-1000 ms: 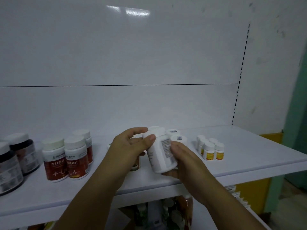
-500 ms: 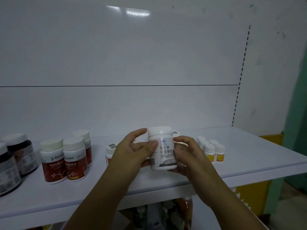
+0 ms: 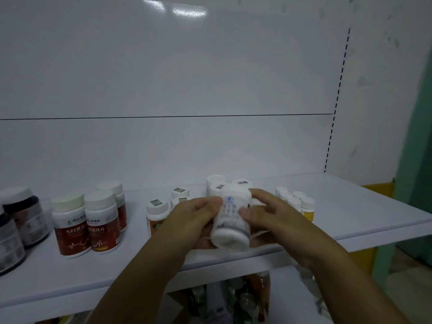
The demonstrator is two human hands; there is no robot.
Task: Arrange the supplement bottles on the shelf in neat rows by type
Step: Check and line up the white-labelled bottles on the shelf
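A white bottle with a blue-printed label (image 3: 231, 220) is held above the front of the white shelf (image 3: 364, 213), tilted so its base faces me. My left hand (image 3: 189, 218) grips its left side and my right hand (image 3: 273, 213) grips its right side. Behind it stand matching white bottles (image 3: 216, 183). Left of my hands are orange-labelled bottles (image 3: 156, 213). Three red-labelled bottles (image 3: 86, 225) stand further left, and dark bottles (image 3: 21, 220) at the far left. Small yellow-labelled bottles (image 3: 304, 205) cluster to the right.
The shelf's right part (image 3: 350, 202) holds nothing past the small bottles. A white back panel (image 3: 187, 90) rises behind. More bottles show on a lower level (image 3: 233, 298) below the shelf edge. A green wall (image 3: 416, 160) is at the right.
The white bottle turned in my hands from side-on to label-front, then tipped so its base points toward me. Both hands stayed on it.
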